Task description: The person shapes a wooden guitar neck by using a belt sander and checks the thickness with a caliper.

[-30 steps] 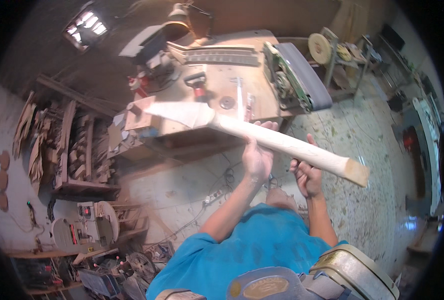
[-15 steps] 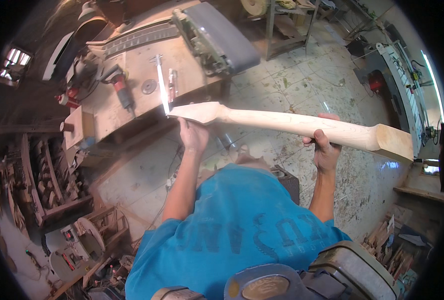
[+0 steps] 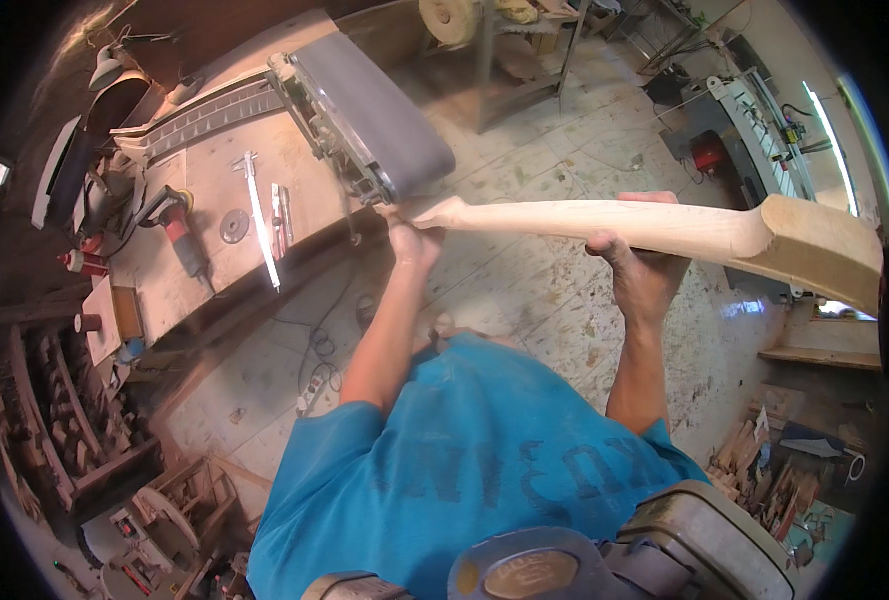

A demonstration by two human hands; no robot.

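A pale, unfinished wooden guitar neck (image 3: 555, 219) lies level across my front, its blocky heel at the right and its narrower headstock at the left. My left hand (image 3: 415, 248) is closed round the headstock end. Nearer the heel, my right hand (image 3: 645, 275) grips the shaft from below, thumb on the near side and fingers over the far side. Just beyond my left hand stands a belt sander (image 3: 375, 110) with a grey belt. The headstock tip overlaps the sander's near corner in the picture; I cannot tell whether they touch.
The workbench (image 3: 180, 320) at the left bears a caliper (image 3: 257, 215), a red and grey angle grinder (image 3: 183, 238), a round disc (image 3: 235, 226) and a lamp (image 3: 107, 68). A cable (image 3: 323, 350) lies on the floor. Wood offcuts (image 3: 765, 470) are piled at the lower right.
The bench and sander have shifted left in view as I turned right. The headstock, earlier beside the caliper, now lies by the sander's corner. Both hands keep hold of the neck.
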